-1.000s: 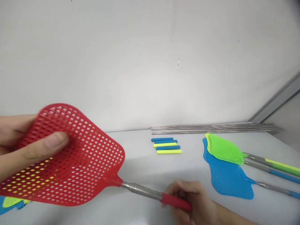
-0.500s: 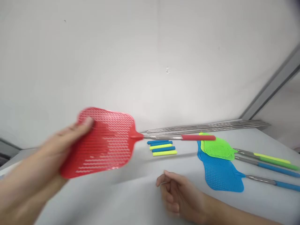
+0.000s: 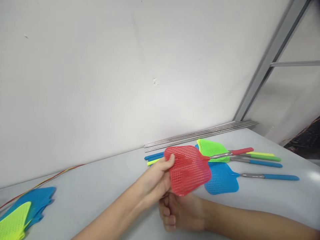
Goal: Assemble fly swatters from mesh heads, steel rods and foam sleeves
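Note:
My left hand [image 3: 156, 180] grips the left edge of the head of a red fly swatter [image 3: 188, 168] and holds it just above the table. Its metal shaft and red grip [image 3: 241, 151] point right, over a green swatter [image 3: 212, 149] and a blue swatter [image 3: 221, 180] that lie on the table. My right hand [image 3: 178, 211] rests on the table below the red head, fingers curled loosely, with nothing visible in it.
Steel rods [image 3: 200, 133] lie along the wall. Blue and yellow grip sleeves [image 3: 153, 158] sit behind my left hand. Loose blue and green swatter heads [image 3: 22, 213] are stacked at the far left, near coloured wires [image 3: 42, 181]. A metal frame post [image 3: 272, 53] stands at right.
My right hand let go of the red grip and came down onto the table. My left hand carried the red swatter to the right, over the green and blue swatters.

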{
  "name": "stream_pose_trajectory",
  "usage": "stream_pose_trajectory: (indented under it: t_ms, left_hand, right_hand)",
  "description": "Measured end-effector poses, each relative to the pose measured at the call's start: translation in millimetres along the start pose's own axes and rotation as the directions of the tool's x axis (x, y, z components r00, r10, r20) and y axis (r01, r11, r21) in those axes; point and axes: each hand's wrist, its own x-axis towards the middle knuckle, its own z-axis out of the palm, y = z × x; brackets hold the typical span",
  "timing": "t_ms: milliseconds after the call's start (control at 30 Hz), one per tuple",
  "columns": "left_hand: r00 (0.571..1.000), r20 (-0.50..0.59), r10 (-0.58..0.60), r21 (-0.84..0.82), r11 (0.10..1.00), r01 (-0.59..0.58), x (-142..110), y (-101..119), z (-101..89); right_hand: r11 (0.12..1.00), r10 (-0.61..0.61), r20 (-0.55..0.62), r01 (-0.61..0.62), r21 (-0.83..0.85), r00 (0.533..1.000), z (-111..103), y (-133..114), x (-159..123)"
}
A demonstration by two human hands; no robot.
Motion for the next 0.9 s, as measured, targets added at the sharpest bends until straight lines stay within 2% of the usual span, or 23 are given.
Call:
stream_pose_trajectory:
  t_ms: [167,233,333,567,733,900]
  left_hand:
    - [0.999,0.018,-0.031,-0.021,0.999,0.032,47,-23,31.4]
    - [0.996,-0.067,-0.062,-0.057,0.997,0.058,61,-35,40.5]
    - [0.992,-0.107,-0.073,-0.063,0.996,0.067,76,-48,47.5]
    - [0.961,-0.270,-0.053,-0.037,0.998,0.045,97,-57,40.0]
    - [0.925,-0.380,0.008,0.087,0.996,0.028,101,-55,28.2]
    - [0.926,-0.368,0.080,0.256,0.966,0.018,89,-49,19.2]
  right_hand:
    - [0.999,0.003,-0.022,-0.004,-0.037,1.000,-1,0,-1]
    - [0.997,-0.016,-0.028,0.014,-0.074,0.999,0,1,-3]
    - [0.989,-0.020,-0.036,0.014,-0.144,0.999,1,2,-4]
    - [0.987,-0.068,-0.032,0.062,-0.149,0.997,2,5,-4]
    - [0.993,-0.045,-0.052,0.039,-0.116,0.998,2,7,-2]
    - [0.994,-0.045,-0.067,0.038,-0.103,0.997,3,7,-1]
